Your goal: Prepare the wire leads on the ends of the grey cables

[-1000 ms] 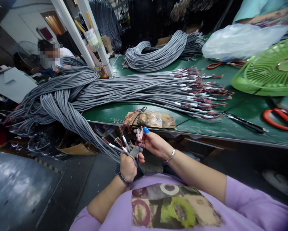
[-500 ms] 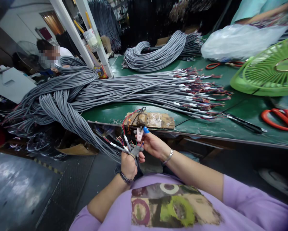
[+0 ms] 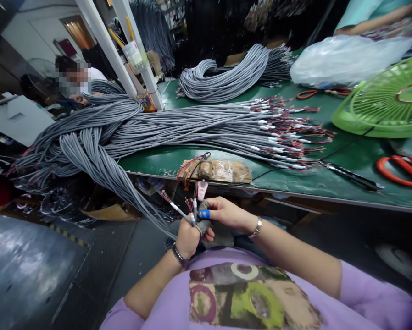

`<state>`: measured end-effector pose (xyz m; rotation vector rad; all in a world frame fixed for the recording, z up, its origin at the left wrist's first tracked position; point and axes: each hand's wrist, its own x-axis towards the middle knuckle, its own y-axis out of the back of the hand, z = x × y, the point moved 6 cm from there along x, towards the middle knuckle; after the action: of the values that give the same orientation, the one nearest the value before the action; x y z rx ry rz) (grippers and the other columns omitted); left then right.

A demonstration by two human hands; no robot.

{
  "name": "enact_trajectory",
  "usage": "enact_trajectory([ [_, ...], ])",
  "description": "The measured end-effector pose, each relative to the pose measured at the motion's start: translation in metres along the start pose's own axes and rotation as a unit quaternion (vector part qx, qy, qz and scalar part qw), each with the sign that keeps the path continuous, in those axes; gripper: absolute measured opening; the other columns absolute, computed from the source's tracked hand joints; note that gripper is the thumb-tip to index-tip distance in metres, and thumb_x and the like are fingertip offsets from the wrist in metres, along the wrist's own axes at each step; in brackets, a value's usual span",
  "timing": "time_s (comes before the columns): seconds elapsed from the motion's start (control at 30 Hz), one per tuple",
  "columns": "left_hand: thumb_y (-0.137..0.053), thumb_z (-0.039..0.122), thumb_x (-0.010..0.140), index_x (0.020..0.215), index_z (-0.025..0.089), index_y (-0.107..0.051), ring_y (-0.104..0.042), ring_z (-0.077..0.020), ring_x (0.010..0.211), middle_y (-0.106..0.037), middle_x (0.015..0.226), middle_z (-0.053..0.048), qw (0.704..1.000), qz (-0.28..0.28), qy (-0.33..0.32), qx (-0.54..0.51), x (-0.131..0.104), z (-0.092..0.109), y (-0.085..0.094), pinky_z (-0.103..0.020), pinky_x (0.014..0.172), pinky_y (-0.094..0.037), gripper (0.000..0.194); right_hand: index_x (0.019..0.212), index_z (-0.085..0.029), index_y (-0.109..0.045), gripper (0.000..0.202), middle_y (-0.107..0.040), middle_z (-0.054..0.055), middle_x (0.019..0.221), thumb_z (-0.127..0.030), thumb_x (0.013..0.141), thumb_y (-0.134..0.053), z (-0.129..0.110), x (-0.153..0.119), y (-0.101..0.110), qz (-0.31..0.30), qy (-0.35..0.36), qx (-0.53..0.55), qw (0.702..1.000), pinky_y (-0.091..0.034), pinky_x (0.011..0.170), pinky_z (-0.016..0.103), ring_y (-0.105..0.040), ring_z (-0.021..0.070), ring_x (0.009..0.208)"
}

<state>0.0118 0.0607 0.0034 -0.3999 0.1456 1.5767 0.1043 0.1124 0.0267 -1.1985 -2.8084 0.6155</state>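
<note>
In front of my body, my left hand [image 3: 188, 236] is closed around the ends of several grey cables [image 3: 180, 211]. White sleeves and thin coloured wires stick up from its grip, and a grey cover wraps one finger. Close beside it, my right hand [image 3: 226, 214] has thumb and finger pressed together near the cable ends; what lies between them is hidden. Blue tape [image 3: 204, 214] is around a digit of that hand. Just above the fingers a pink clip [image 3: 202, 190] sits at the front of a wooden block [image 3: 235, 171] on the bench edge.
A long bundle of grey cables [image 3: 164, 123] lies across the green bench [image 3: 151, 166], part hanging over its front edge. Coiled cables [image 3: 226, 80], a plastic bag [image 3: 347, 59], a green fan [image 3: 385, 101], orange-handled scissors [image 3: 398, 169] and tweezers [image 3: 350, 175] are also there. A person [image 3: 92, 78] is at far left.
My right hand has moved down from the pink clip to beside my left hand. The upright cable and its coloured wires have shifted right, closer to the clip.
</note>
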Motion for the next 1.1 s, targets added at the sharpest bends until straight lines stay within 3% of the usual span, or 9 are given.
enact_trajectory([
  [0.23, -0.072, 0.043, 0.067, 0.064, 0.013, -0.061, -0.054, -0.0106, 0.039, -0.061, 0.048, -0.001, 0.992, 0.063, -0.063, -0.089, 0.000, 0.010, 0.007, -0.022, 0.042, -0.046, 0.032, 0.077, -0.014, -0.061, 0.030, -0.062, 0.000, 0.067, -0.039, 0.067, -0.075, 0.001, -0.008, 0.014, 0.050, -0.024, 0.000, 0.998, -0.044, 0.058, 0.023, -0.054, 0.0095, 0.059],
  [0.37, -0.071, 0.043, 0.069, 0.063, 0.013, -0.061, -0.055, -0.0113, 0.040, -0.062, 0.048, -0.002, 0.995, 0.036, -0.060, -0.072, 0.000, 0.009, 0.004, -0.022, 0.043, -0.046, 0.033, 0.072, -0.016, -0.055, 0.028, -0.060, -0.001, 0.056, -0.040, 0.072, -0.071, 0.000, -0.009, 0.002, 0.034, 0.031, 0.028, 0.999, -0.043, 0.056, 0.026, -0.055, 0.0119, 0.052],
  [0.53, -0.070, 0.044, 0.071, 0.069, 0.013, -0.064, -0.061, -0.0146, 0.047, -0.066, 0.056, -0.004, 0.997, 0.005, -0.069, -0.014, 0.000, 0.005, 0.002, -0.026, 0.051, -0.051, 0.032, 0.071, -0.019, -0.052, 0.029, -0.055, -0.004, 0.046, -0.043, 0.075, -0.067, -0.003, -0.006, -0.009, 0.006, 0.029, 0.018, 0.999, -0.042, 0.051, 0.027, -0.053, 0.0125, 0.044],
  [0.63, -0.068, 0.045, 0.073, 0.070, 0.013, -0.064, -0.061, -0.0145, 0.048, -0.067, 0.056, -0.004, 0.995, 0.041, -0.091, -0.026, 0.001, 0.004, 0.008, -0.025, 0.050, -0.050, 0.032, 0.069, -0.019, -0.053, 0.030, -0.055, -0.004, 0.047, -0.043, 0.072, -0.069, -0.003, -0.003, -0.004, 0.033, 0.032, -0.002, 0.999, -0.041, 0.051, 0.027, -0.051, 0.0122, 0.046],
  [0.77, -0.069, 0.048, 0.069, 0.063, 0.012, -0.063, -0.059, -0.0135, 0.045, -0.064, 0.051, -0.004, 0.991, 0.088, -0.074, -0.074, 0.002, 0.003, 0.013, -0.024, 0.049, -0.048, 0.037, 0.064, -0.018, -0.054, 0.031, -0.056, -0.002, 0.053, -0.042, 0.067, -0.074, -0.002, -0.002, 0.007, 0.084, 0.048, -0.031, 0.995, -0.039, 0.052, 0.026, -0.049, 0.0116, 0.051],
  [0.9, -0.072, 0.046, 0.066, 0.062, 0.013, -0.063, -0.057, -0.0117, 0.042, -0.061, 0.048, -0.002, 0.986, 0.101, -0.065, -0.111, 0.003, 0.005, 0.013, -0.022, 0.045, -0.046, 0.035, 0.062, -0.016, -0.057, 0.031, -0.053, -0.003, 0.055, -0.039, 0.063, -0.077, -0.002, -0.003, 0.013, 0.117, 0.044, -0.044, 0.991, -0.035, 0.051, 0.023, -0.044, 0.0087, 0.053],
  [1.0, -0.073, 0.043, 0.065, 0.064, 0.012, -0.064, -0.055, -0.0099, 0.041, -0.061, 0.049, -0.001, 0.985, 0.097, -0.069, -0.129, 0.001, 0.009, 0.014, -0.021, 0.043, -0.045, 0.032, 0.064, -0.015, -0.059, 0.030, -0.053, -0.003, 0.058, -0.036, 0.060, -0.080, 0.001, -0.003, 0.017, 0.117, 0.024, -0.007, 0.993, -0.037, 0.052, 0.021, -0.044, 0.0077, 0.054],
  [1.1, -0.074, 0.044, 0.065, 0.069, 0.012, -0.066, -0.055, -0.0092, 0.042, -0.061, 0.050, 0.000, 0.984, 0.088, -0.065, -0.140, -0.001, 0.013, 0.013, -0.020, 0.043, -0.045, 0.033, 0.068, -0.016, -0.060, 0.030, -0.055, -0.003, 0.060, -0.042, 0.066, -0.075, 0.010, 0.002, 0.028, 0.131, -0.006, 0.114, 0.985, -0.043, 0.055, 0.023, -0.045, 0.0077, 0.052],
])
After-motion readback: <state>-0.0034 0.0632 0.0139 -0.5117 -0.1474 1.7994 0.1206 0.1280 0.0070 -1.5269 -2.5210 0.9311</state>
